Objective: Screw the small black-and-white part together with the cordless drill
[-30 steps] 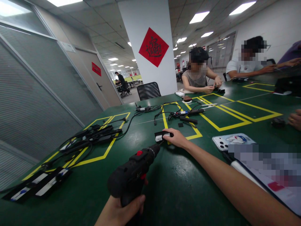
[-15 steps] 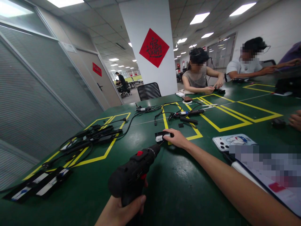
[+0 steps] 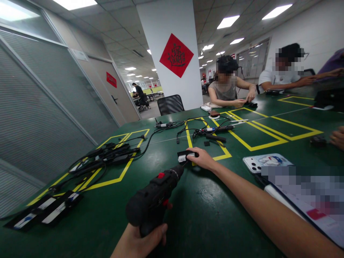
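Observation:
My left hand [image 3: 141, 243] is closed round the grip of a black electric screwdriver [image 3: 156, 195] with red buttons. Its tip points at a small black part with a white label [image 3: 185, 157] lying on the green table [image 3: 204, 215]. My right hand [image 3: 203, 157] reaches across from the right and pins that part down, fingers pressed on its far edge. The screwdriver's bit touches or nearly touches the part's near corner.
A phone [image 3: 264, 161] and blurred papers lie at the right. Black cables and adapters [image 3: 107, 156] sit in a yellow-taped box at the left, labelled black parts [image 3: 45, 211] nearer the edge. More tools [image 3: 215, 132] lie behind. Two people sit at the far side; another hand [image 3: 338, 137] rests at the right.
The screwdriver and my left hand have shifted slightly right and down. My right hand and the part stay in place.

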A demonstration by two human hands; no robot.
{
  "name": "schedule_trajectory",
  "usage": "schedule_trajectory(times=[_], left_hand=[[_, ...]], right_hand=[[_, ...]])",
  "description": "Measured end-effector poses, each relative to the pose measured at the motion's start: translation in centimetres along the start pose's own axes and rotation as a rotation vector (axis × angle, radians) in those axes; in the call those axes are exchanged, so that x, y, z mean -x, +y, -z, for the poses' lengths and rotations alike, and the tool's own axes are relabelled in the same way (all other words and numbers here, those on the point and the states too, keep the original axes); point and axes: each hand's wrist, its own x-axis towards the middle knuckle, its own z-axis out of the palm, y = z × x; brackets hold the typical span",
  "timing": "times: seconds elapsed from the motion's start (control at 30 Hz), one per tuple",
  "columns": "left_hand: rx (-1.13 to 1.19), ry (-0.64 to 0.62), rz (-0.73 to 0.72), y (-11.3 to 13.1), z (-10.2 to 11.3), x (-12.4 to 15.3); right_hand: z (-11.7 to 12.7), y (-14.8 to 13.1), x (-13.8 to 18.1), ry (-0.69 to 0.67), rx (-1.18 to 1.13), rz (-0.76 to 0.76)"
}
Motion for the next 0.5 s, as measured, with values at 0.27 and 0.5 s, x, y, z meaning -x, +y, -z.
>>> schedule_trajectory(times=[0.27, 0.5], left_hand=[[0.035, -0.040, 0.025, 0.83, -0.10, 0.51], [0.023, -0.124, 0.033, 0.18, 0.48, 0.36]], right_hand=[[0.05, -0.03, -0.02, -0.003, 0.003, -0.004], [0.12, -0.14, -0.02, -0.006, -0.009, -0.011]])
